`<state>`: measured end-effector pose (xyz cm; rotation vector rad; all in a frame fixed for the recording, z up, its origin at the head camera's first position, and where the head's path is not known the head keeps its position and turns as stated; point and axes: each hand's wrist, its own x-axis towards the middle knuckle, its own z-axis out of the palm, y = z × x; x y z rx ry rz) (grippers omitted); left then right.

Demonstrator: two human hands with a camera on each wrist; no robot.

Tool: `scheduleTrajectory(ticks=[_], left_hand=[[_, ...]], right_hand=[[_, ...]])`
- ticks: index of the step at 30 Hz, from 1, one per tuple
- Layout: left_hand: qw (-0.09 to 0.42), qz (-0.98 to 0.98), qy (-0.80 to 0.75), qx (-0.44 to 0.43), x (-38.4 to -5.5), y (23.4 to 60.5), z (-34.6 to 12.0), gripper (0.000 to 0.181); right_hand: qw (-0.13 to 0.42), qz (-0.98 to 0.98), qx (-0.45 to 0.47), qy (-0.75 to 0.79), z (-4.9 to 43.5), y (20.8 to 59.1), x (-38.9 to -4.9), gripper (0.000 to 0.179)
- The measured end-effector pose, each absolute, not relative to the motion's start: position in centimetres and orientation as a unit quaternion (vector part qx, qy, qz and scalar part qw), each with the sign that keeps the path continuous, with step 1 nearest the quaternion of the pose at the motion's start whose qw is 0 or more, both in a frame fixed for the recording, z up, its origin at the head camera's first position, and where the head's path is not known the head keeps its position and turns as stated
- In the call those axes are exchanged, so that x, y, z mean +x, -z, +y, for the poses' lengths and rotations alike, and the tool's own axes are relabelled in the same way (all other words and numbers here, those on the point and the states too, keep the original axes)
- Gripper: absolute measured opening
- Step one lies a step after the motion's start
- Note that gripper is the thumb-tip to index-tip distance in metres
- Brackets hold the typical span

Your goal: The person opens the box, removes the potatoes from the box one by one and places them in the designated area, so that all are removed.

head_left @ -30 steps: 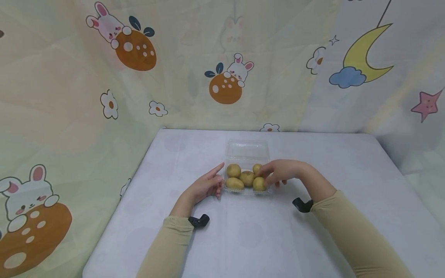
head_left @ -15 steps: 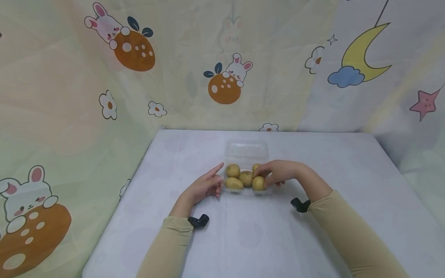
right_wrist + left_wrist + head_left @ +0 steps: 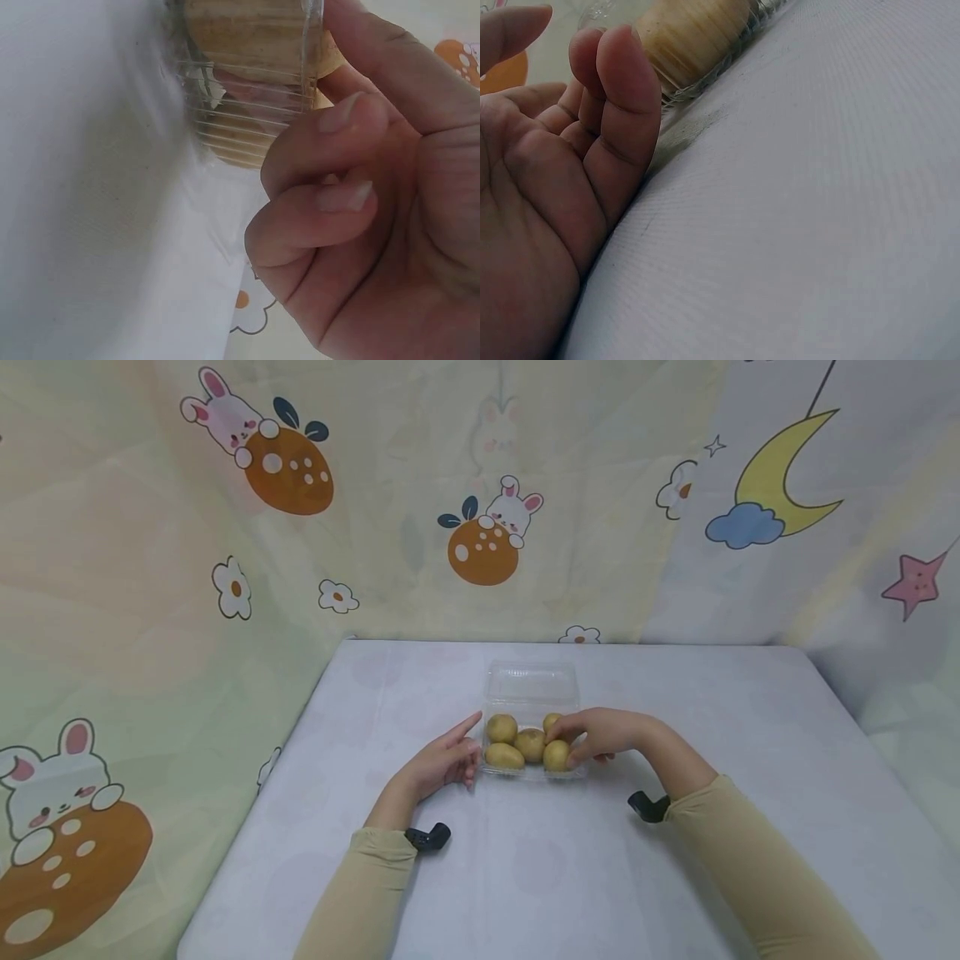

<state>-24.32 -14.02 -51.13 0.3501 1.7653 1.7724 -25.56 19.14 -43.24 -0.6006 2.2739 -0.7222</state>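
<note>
A clear plastic clamshell box (image 3: 532, 683) stands lid-up at the back on the white table, with several yellow potatoes in its base. My right hand (image 3: 611, 732) reaches over the box's right side and grips the front right potato (image 3: 557, 757) between thumb and fingers. In the right wrist view, the ring and little fingers curl outside the ribbed wall (image 3: 247, 124). My left hand (image 3: 442, 762) lies beside the box's left wall, index finger extended, other fingers loosely bent and holding nothing. In the left wrist view a potato (image 3: 694, 41) shows through the plastic.
Within the base, other potatoes include a middle one (image 3: 530, 746), a back left one (image 3: 502, 728), a front left one (image 3: 505, 757) and a partly hidden back right one (image 3: 551, 721). A patterned cloth (image 3: 390, 493) hangs behind the table (image 3: 525, 877).
The head view has shifted very slightly. My right hand stays at the front right potato, which remains in the box; the left hand keeps its place.
</note>
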Motion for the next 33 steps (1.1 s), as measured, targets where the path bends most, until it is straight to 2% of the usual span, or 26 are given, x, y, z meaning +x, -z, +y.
scheduleTrajectory(ticks=[9, 17, 33], left_hand=[[0.301, 0.666, -0.669, 0.138, -24.33, 51.14, -14.0, 0.064], [0.294, 0.668, -0.666, 0.152, -24.31, 51.3, -13.96, 0.081], [0.288, 0.666, -0.671, 0.154, -24.48, 51.51, -14.02, 0.083]], right_hand=[[0.318, 0.867, -0.232, 0.305, 19.39, 43.69, -25.42, 0.038], [0.308, 0.869, -0.234, 0.309, 19.54, 43.64, -25.23, 0.039], [0.257, 0.888, -0.253, 0.285, 19.78, 44.15, -25.2, 0.042]])
